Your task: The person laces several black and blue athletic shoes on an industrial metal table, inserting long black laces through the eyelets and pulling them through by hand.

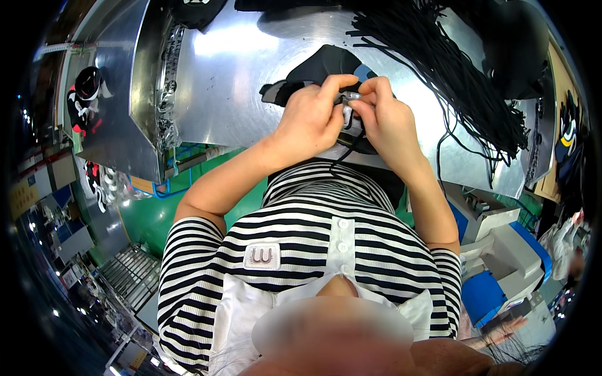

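Note:
A black shoe upper (pixel 331 61) with grey and blue patches lies on the metal table in front of me. My left hand (pixel 308 119) is closed on its near part, thumb and fingers bent at the opening. My right hand (pixel 387 116) meets it there, thumb and forefinger pinched together at a black lace. A small pale, shiny bit shows between the fingertips, too small to make out. Below the hands, a loose length of the black lace (pixel 347 158) hangs toward my lap. The fingers hide much of the upper's middle.
A thick bundle of black laces (pixel 464 81) lies across the metal table (pixel 213 94) on the right, strands trailing over the near edge. Dark pieces sit at the far edge. More shoe parts (pixel 88 100) lie at the left. A grey and blue machine (pixel 501 250) stands to my right.

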Demonstrator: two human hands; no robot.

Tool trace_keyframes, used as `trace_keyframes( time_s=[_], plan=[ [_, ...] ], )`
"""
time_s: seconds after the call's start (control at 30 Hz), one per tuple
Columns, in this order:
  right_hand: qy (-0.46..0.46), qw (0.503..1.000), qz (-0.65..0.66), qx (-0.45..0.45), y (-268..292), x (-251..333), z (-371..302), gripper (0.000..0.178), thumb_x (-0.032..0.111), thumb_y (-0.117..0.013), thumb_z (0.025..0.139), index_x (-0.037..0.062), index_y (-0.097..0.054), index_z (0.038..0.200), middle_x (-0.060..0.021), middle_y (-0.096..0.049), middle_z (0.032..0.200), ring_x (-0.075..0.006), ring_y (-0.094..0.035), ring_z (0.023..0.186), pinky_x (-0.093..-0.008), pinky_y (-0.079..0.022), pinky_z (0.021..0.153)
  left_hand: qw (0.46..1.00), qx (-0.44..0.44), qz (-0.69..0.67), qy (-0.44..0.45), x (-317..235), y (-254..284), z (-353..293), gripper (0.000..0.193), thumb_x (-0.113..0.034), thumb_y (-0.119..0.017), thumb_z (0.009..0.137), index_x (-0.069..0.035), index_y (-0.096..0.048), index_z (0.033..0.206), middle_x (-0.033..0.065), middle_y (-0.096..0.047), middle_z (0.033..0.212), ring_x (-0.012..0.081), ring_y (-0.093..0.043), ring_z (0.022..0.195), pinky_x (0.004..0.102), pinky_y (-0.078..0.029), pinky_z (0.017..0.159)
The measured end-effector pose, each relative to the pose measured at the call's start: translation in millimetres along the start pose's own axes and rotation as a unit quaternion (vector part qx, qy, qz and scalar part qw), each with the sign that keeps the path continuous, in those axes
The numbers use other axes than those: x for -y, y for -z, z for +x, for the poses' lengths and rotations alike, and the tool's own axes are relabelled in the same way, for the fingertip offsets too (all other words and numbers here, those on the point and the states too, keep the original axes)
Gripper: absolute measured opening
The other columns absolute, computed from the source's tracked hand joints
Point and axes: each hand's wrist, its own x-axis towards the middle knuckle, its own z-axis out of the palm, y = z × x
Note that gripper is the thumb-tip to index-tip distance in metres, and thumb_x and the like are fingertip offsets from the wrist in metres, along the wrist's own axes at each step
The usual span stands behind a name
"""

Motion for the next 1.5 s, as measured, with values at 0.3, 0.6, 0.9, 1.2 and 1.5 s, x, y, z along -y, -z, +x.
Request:
trace_keyframes(
  time_s=[0.3, 0.6, 0.9, 1.2, 1.5],
  plan=[
    [0.058, 0.993, -0.101, -0.02, 28, 0, -1, 0.015, 0.015, -0.065, 0.091, 0.0049, -0.058, 0.099, -0.0103, -0.07, 0.087, -0.0318, -0.068, 0.072, -0.04, -0.051, 0.059, 0.918, 0.091, -0.33, 0.201, 21, 14, 17, 0.044, -0.004, -0.052, 0.088, -0.006, -0.051, 0.132, 0.0037, -0.064, 0.098, 0.0096, -0.059, 0.087, 0.026, -0.049, 0.078],
    [-0.078, 0.985, -0.005, -0.153, 6, -29, -13, 0.013, 0.013, -0.063, 0.093, 0.0056, -0.062, 0.103, -0.0108, -0.07, 0.091, -0.0311, -0.068, 0.077, -0.0366, -0.052, 0.065, 0.96, -0.071, -0.235, 0.133, 12, 0, 31, 0.039, 0.006, -0.064, 0.087, -0.002, -0.054, 0.124, 0.0054, -0.068, 0.088, 0.0071, -0.062, 0.075, 0.0206, -0.049, 0.069],
    [-0.143, 0.984, 0.014, -0.105, 6, -35, -7, 0.016, 0.02, -0.054, 0.098, 0.0055, -0.056, 0.106, -0.0135, -0.069, 0.091, -0.0364, -0.066, 0.077, -0.0455, -0.05, 0.068, 0.726, 0.061, -0.67, 0.144, 46, 30, 30, 0.029, 0.002, -0.057, 0.086, -0.002, -0.057, 0.115, 0.007, -0.064, 0.088, 0.0121, -0.056, 0.079, 0.0257, -0.043, 0.078],
    [-0.136, 0.931, 0.262, -0.212, 4, -49, -12, 0.023, 0.019, -0.067, 0.093, 0.0039, -0.064, 0.109, -0.0036, -0.071, 0.087, -0.0102, -0.061, 0.07, -0.0249, -0.047, 0.066, 0.985, -0.039, 0.166, -0.015, -13, 29, 2, 0.039, -0.018, -0.073, 0.087, -0.002, -0.059, 0.12, 0.015, -0.064, 0.116, 0.031, -0.06, 0.112, 0.0419, -0.046, 0.097],
    [-0.264, 0.933, 0.235, -0.07, 13, -22, -47, 0.024, 0.028, -0.063, 0.097, 0.0043, -0.069, 0.099, 0.0024, -0.057, 0.061, -0.0041, -0.048, 0.055, -0.0228, -0.039, 0.053, 0.99, 0.019, 0.129, 0.053, 1, -7, 28, 0.033, -0.019, -0.08, 0.077, -0.005, -0.066, 0.103, 0.0074, -0.071, 0.098, 0.0259, -0.065, 0.088, 0.0344, -0.049, 0.081]
  ],
)
